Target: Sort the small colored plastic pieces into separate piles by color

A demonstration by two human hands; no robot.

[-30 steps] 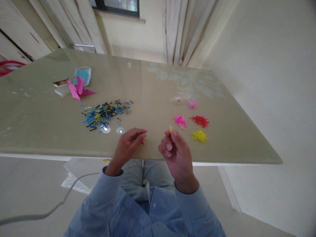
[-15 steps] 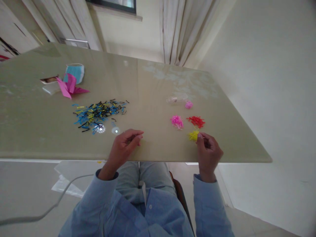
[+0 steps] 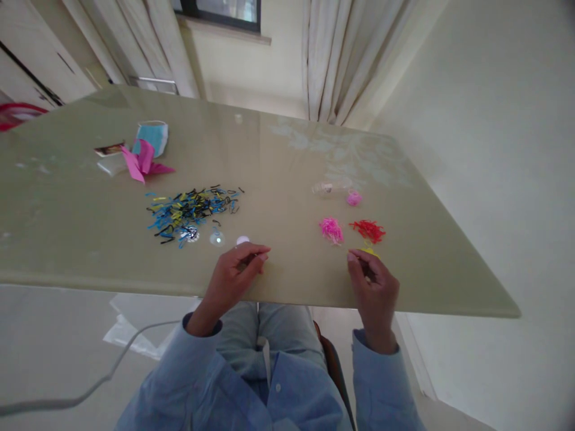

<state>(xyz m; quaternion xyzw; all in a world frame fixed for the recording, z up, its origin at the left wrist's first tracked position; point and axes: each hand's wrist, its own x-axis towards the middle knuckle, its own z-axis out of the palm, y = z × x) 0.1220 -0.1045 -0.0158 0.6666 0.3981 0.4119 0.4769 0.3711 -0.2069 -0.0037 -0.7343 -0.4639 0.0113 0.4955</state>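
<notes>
Table: mixed pile of bands on left; left hand loosely curled, right hand pinched, can't tell if either holds anything; red pile, pink pile beyond right hand; yellow pile partly hidden behind its fingers.

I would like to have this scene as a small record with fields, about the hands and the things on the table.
Left hand: curled near the table edge; held item unclear
Right hand: at the yellow pile, hiding most of it; held item unclear
Mixed pile: black, blue, yellow bits
Beyond yellow pile: pink pile, red pile
Far left: blue mask, pink folded item
</notes>
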